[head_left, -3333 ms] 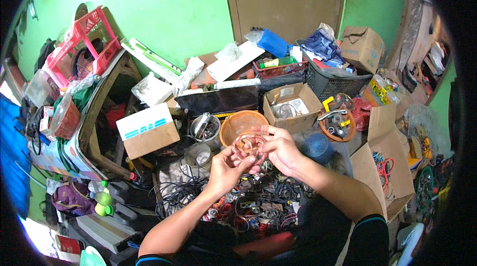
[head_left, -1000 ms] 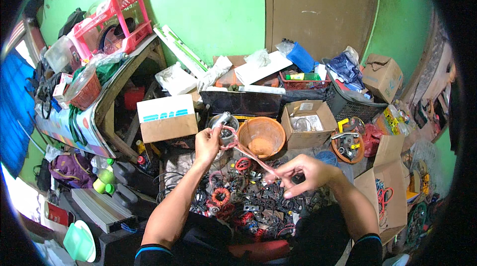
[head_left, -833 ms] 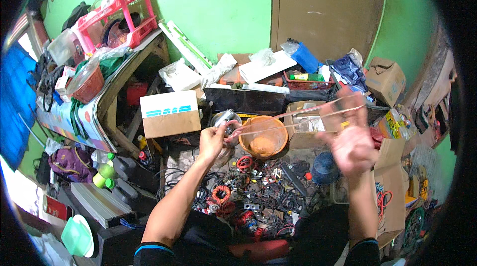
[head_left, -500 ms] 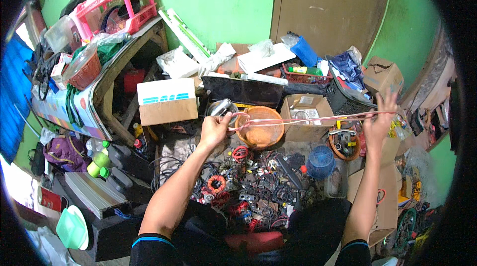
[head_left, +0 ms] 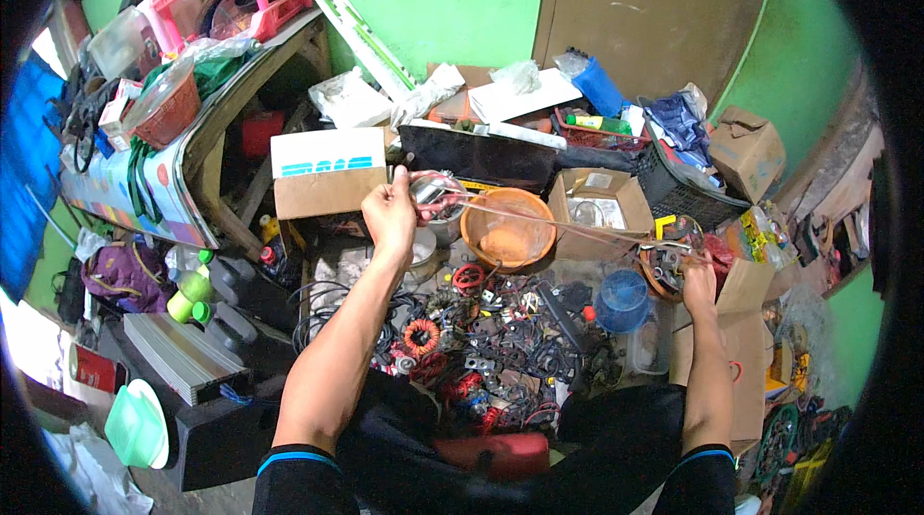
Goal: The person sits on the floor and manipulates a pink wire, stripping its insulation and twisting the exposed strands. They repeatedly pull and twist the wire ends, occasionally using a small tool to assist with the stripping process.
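Nearest my camera, I see dark-clothed legs (head_left: pixel 616 433) with a red object (head_left: pixel 496 453) between them. Just past it, a jumbled pile of small parts (head_left: pixel 500 347) and cables covers the floor, with an orange ring-shaped coil (head_left: pixel 421 336) among them.

Above the pile, I have both hands apart, joined by a thin pinkish strand (head_left: pixel 597 229). My left hand (head_left: pixel 390 217), thumb up, has its grip closed on the looped end of the strand. My right hand (head_left: pixel 700 282), lower and well off to the right, has a narrow grip on the other end, its fingertips blurred. The strand slopes down between them, nearly straight.

Beneath its path I see an orange bowl (head_left: pixel 507 236), with an open cardboard box (head_left: pixel 602 246) just to the right; a metal pot (head_left: pixel 445 226) stands partly behind the loop. Nearer my right hand is a blue round container (head_left: pixel 622 301).

Farther back are a long black case (head_left: pixel 476 157) and a dark plastic crate (head_left: pixel 685 199), then a green wall (head_left: pixel 423 5) and a brown door (head_left: pixel 654 14).
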Demonstrator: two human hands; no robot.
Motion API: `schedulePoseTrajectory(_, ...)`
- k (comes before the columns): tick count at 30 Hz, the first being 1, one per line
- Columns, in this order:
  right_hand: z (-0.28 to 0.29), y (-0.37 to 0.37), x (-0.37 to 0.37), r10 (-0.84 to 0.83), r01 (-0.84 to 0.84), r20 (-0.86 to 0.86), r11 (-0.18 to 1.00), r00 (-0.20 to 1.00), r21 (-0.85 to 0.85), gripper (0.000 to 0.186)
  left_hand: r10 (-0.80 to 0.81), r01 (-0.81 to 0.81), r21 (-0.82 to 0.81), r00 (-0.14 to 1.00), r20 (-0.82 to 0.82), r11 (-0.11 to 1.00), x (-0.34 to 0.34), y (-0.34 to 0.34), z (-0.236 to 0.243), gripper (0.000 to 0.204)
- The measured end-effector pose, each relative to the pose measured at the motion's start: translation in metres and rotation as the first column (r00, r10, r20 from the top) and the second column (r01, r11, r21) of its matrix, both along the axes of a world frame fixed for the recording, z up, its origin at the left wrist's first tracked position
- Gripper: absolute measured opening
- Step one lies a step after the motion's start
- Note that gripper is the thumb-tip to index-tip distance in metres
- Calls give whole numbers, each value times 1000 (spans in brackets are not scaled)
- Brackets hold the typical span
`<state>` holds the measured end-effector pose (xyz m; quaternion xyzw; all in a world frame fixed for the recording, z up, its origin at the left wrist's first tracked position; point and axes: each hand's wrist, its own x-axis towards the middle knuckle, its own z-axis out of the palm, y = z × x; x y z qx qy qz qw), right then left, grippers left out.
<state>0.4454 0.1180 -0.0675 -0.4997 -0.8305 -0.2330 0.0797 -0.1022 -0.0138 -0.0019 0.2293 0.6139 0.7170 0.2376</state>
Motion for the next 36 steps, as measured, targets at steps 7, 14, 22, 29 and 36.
schedulePoseTrajectory(7,-34,-14,46,-304,524,428,541,851,-658,33,134,-138,82,990,48,987,-44,-14,-3,43)
schedulePoseTrajectory(14,37,-80,-144,170,-613,-590,162,789,-773,42,-452,442,132,890,59,887,36,-6,6,35)
schedulePoseTrajectory(22,93,-100,-239,-527,-847,-848,426,55,-319,37,-724,726,-10,685,-79,688,146,-24,31,36)
schedulePoseTrajectory(29,98,-94,-232,-676,-974,-736,158,12,-161,58,-493,539,-77,691,-528,839,125,-5,-3,33)
schedulePoseTrajectory(36,108,-99,-229,-790,-999,-613,-9,-18,41,62,-763,764,-29,641,-88,645,131,-13,10,34)
